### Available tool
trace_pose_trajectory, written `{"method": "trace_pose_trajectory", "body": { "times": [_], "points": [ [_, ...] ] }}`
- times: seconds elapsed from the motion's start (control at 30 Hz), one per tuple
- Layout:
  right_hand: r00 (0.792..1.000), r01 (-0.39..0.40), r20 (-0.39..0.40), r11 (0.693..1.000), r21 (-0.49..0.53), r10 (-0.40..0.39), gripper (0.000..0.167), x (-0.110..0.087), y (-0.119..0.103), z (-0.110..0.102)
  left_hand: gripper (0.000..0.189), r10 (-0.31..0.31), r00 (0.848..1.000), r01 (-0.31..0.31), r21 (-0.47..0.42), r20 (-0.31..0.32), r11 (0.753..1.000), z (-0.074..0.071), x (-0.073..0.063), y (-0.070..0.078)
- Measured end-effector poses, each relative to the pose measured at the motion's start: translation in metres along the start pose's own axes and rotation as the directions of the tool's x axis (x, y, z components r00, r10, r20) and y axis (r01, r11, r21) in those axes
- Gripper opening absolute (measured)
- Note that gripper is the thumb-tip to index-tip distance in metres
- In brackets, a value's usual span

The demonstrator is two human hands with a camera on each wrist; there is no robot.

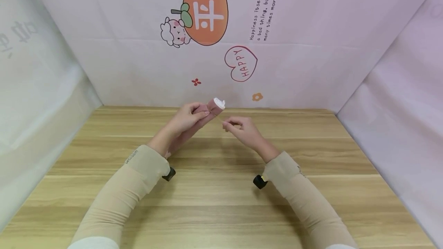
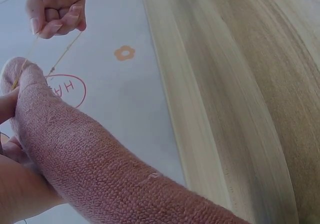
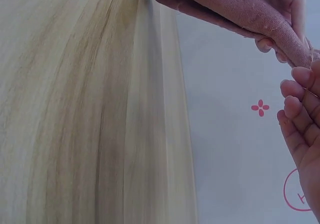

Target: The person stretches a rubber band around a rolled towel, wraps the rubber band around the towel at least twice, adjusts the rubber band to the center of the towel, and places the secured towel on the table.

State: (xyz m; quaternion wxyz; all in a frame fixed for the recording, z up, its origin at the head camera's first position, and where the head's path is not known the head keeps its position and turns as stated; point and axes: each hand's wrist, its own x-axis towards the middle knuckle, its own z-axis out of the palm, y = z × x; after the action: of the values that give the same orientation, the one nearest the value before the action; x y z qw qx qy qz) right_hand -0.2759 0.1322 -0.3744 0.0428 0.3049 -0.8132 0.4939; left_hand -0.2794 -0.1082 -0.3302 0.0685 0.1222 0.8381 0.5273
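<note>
A long pink terry towel roll (image 1: 183, 136) is held up at a slant over the far part of the table, with a white piece (image 1: 219, 103) at its upper end. My left hand (image 1: 187, 120) grips the roll near that end, thumb lying across it. From there a thin yellowish elastic band (image 2: 66, 52) runs out in two strands, stretched away from the towel. My right hand (image 1: 243, 130), to the right of the roll, pinches the far end of this band with curled fingers. In the right wrist view the towel's lower end (image 3: 175, 0) shows loose layers.
The wood-grain table (image 1: 221, 210) ends at a white printed cloth backdrop (image 1: 138, 72), close behind the hands. White cloth walls (image 1: 408, 126) stand on both sides. Small black wrist cameras (image 1: 260, 181) hang below the sleeve cuffs.
</note>
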Motion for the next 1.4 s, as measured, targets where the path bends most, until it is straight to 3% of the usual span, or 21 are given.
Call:
{"method": "trace_pose_trajectory", "body": {
  "times": [0.53,0.83,0.9,1.07,1.17,1.4],
  "points": [
    [1.000,0.030,-0.008,0.999,0.015,-0.030,0.018,-0.002,-0.001,-0.004,0.036,0.010,1.000,-0.009,0.005,-0.024,1.000,-0.004,-0.005,0.004],
    [1.000,0.014,0.018,0.999,0.031,-0.015,0.020,-0.011,-0.004,-0.008,0.038,-0.020,1.000,0.020,-0.035,-0.002,0.999,-0.006,-0.006,0.002],
    [0.999,0.034,0.026,0.999,0.035,-0.035,0.020,-0.014,-0.014,-0.010,0.036,-0.030,1.000,0.030,-0.046,0.003,0.998,-0.007,-0.006,0.002],
    [0.992,0.120,0.029,0.991,0.059,-0.122,0.022,-0.016,-0.002,-0.012,0.036,-0.054,0.998,0.055,-0.089,0.013,0.995,-0.007,-0.004,0.002],
    [0.991,0.131,0.020,0.990,0.058,-0.133,0.022,-0.016,0.010,-0.012,0.037,-0.064,0.998,0.065,-0.096,0.006,0.993,-0.008,-0.003,0.001],
    [0.989,0.145,0.012,0.989,0.019,-0.145,0.018,-0.020,0.000,-0.014,0.043,-0.124,0.992,0.122,-0.130,-0.005,0.984,-0.009,0.000,0.000]
  ]
}}
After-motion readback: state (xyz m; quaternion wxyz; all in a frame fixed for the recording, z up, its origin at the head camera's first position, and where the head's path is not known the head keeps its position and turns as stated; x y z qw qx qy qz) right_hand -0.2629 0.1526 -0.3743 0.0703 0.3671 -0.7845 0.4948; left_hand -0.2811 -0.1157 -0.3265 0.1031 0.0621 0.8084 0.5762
